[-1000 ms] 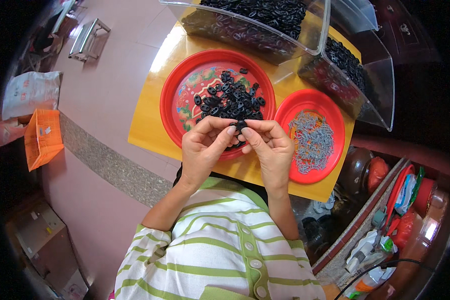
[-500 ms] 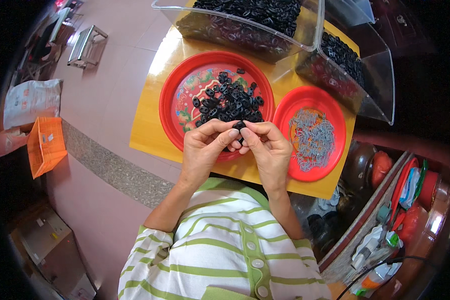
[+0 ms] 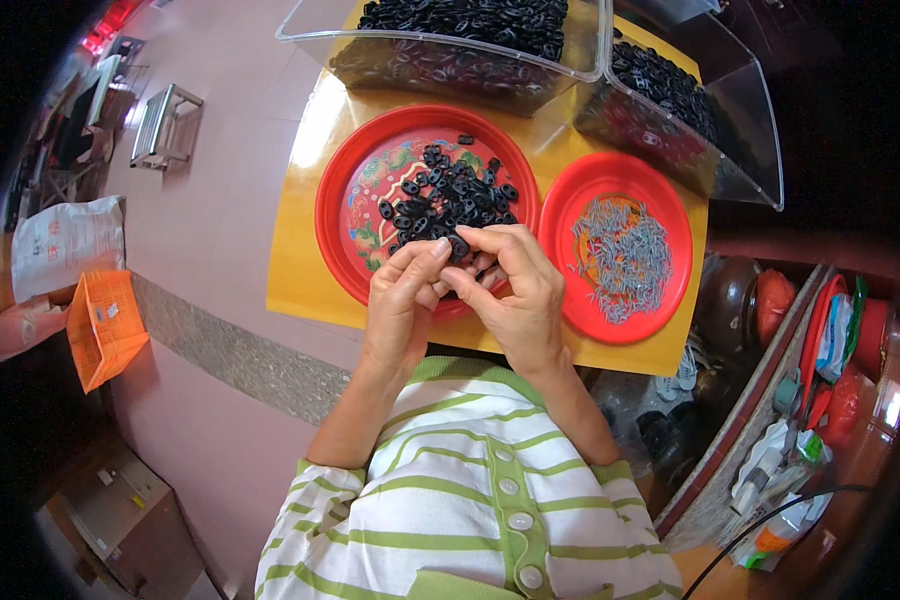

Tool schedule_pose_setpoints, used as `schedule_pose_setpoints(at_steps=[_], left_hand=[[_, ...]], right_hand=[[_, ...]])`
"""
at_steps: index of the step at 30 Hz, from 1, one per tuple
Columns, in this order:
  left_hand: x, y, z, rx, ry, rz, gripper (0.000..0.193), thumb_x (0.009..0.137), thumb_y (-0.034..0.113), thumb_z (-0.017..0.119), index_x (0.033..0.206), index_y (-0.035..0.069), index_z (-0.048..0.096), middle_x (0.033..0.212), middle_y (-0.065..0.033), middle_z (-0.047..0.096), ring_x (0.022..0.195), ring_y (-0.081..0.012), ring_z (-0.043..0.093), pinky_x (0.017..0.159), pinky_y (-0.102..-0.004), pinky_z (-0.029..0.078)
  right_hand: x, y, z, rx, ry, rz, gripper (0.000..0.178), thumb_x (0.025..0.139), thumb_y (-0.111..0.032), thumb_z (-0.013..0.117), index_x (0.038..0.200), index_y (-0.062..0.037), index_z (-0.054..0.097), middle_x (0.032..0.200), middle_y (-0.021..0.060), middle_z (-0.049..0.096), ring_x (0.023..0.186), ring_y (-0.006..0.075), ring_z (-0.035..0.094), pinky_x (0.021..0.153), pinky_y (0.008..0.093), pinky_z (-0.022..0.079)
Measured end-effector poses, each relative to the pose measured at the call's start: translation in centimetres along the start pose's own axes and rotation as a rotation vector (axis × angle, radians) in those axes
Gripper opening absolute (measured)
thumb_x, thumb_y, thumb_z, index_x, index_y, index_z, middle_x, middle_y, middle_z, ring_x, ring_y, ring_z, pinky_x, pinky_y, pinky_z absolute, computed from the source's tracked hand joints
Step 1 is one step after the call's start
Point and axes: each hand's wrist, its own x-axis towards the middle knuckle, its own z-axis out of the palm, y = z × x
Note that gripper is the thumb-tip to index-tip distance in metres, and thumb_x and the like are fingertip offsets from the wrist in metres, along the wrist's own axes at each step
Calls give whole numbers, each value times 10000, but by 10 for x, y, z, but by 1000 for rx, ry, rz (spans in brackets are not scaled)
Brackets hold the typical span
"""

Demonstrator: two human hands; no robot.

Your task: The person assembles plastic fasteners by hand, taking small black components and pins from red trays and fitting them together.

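Observation:
Over the near rim of a large red tray (image 3: 330, 255), both my hands meet at one small black plastic piece (image 3: 457, 249) with holes in it. My left hand (image 3: 400, 300) pinches it from the left, the thumb tip against its side. From the right, the index fingertip of my right hand (image 3: 525, 300) rests on its upper edge, and the thumb lies lower, below the piece. My curled fingers hide whatever else is between them. Behind the hands lies a heap of similar black pieces (image 3: 445, 195) in the tray.
A smaller red plate (image 3: 565, 195) at the right holds a heap of small grey metal pins or screws (image 3: 625, 262). Clear plastic bins (image 3: 450, 75) full of black pieces stand at the back of the yellow tabletop (image 3: 295, 270). A metal stool (image 3: 167, 127) stands on the floor.
My right thumb has dropped from the black piece's face to below it, and the index finger now reaches over its top. The piece is tilted differently. The whole view has shifted slightly.

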Motion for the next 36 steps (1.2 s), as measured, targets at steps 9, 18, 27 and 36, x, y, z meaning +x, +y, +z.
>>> schedule_pose_setpoints(at_steps=[9,18,27,36], left_hand=[[-7,-7,14,208,14,328,269,920,128,550,1157,1,563,992,-48,596,882,-82,544,804,-230,442],[-4,-11,6,431,-179,414,232,922,20,511,1140,-15,583,963,-40,541,816,-75,534,731,-193,449],[0,-20,2,360,-199,477,149,910,17,538,1038,-22,603,939,-61,546,750,-85,540,672,-207,464],[4,-15,2,469,-169,516,149,906,15,538,1030,-21,612,912,-66,562,740,-96,546,677,-216,459]], right_hand=[[-1,11,-7,176,-45,113,265,731,-29,737,969,-5,621,856,46,553,677,76,537,570,219,457],[-10,14,-9,616,-127,317,214,805,27,670,1000,-20,594,819,-8,519,648,20,474,532,149,372],[-16,16,-6,595,-115,332,185,825,9,659,986,5,569,865,-4,506,756,44,470,656,180,413],[-8,18,-6,529,-99,296,130,830,10,653,934,1,575,796,-17,530,718,40,497,638,190,444]])
